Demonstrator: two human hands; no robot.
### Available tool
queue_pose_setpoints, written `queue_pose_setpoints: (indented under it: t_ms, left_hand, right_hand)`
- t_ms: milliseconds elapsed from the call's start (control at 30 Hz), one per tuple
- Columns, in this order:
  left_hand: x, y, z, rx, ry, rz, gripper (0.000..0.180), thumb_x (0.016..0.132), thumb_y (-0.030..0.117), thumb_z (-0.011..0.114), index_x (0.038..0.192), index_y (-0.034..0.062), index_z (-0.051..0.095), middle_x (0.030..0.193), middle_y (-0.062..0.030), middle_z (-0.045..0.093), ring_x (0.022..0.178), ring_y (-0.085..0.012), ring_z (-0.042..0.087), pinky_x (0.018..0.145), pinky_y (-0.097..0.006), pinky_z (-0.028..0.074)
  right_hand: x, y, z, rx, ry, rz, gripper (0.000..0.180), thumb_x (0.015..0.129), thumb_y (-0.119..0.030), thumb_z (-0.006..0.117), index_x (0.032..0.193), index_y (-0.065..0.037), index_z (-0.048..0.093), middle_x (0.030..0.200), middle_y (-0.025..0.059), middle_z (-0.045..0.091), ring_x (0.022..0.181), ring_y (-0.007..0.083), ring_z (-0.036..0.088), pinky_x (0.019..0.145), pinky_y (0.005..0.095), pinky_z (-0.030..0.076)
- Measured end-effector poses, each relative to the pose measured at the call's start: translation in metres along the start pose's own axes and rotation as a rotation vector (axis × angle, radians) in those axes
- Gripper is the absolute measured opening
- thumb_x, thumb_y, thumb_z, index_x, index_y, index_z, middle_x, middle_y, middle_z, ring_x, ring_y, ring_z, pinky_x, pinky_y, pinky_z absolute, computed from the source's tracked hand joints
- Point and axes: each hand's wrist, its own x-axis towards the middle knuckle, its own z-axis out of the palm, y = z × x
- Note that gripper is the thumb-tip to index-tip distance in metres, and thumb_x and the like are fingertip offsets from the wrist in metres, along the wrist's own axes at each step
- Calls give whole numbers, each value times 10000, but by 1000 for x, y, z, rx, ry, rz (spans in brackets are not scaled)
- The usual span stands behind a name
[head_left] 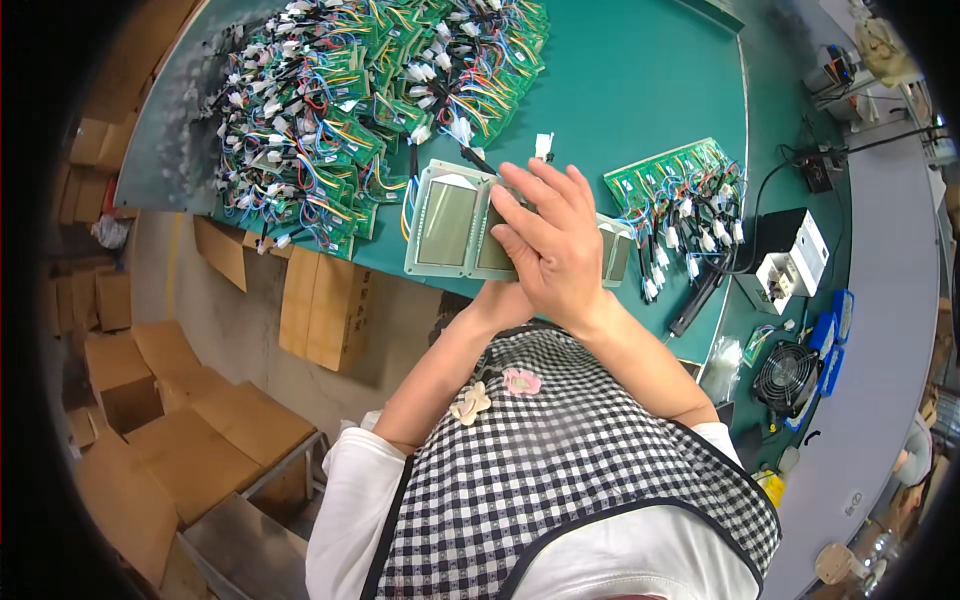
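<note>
A row of joined circuit boards with grey LCD screens (pixel 445 228) lies across the table's near edge, with wires at its left end. My right hand (pixel 556 240) rests over the middle of this row, fingers stretched out and thumb apart. Beneath it, at the row's near edge, is my left hand (pixel 503 300); its fingers are hidden, so I cannot tell its grip. Just beyond my right fingers is a white connector (pixel 543 146).
A large heap of wired green circuit boards (pixel 310 120) covers the table's left side. More wired boards (pixel 675 175) lie at right, near a black-handled tool (pixel 697 303), a white box (pixel 795 260) and a black fan (pixel 786 380). Cardboard boxes (pixel 325 305) stand at lower left.
</note>
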Motion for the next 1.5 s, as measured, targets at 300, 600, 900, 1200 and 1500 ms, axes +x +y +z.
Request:
queue_pose_setpoints:
  t_ms: [300,600,900,1200,1500]
  left_hand:
    - [1,-1,1,-7,16,-17,420,826,47,511,1212,11,350,1209,-126,413,1126,-211,415,917,-345,369]
    - [2,-4,8,-19,45,-25,395,823,38,509,1190,9,369,1185,-123,430,1107,-207,430,903,-340,380]
    - [1,12,2,-59,42,-384,263,798,3,498,1058,-6,454,1028,-86,500,968,-166,487,797,-302,425]
    - [6,11,8,-202,31,-272,359,821,8,472,1168,-21,386,1131,-103,453,1030,-187,486,806,-290,454]
    - [9,21,11,-537,89,-527,314,862,84,482,1148,-13,396,1080,-98,471,915,-161,552,639,-312,565]
  right_hand:
    - [8,-14,-11,115,-32,30,259,600,-235,743,713,-61,589,729,66,522,749,257,500,727,385,384]
    - [23,-4,-20,236,-384,170,277,582,-224,753,636,-49,545,650,61,495,633,236,503,555,326,397]
    - [26,10,-32,177,-422,20,230,584,-167,718,672,-52,540,673,70,507,697,263,506,649,350,385]
    - [35,17,-30,254,-509,35,220,567,-153,725,630,-46,543,631,69,537,640,258,517,643,344,396]
    - [33,26,-30,320,-286,285,190,652,-159,701,699,-10,594,684,67,564,671,200,544,639,318,426]
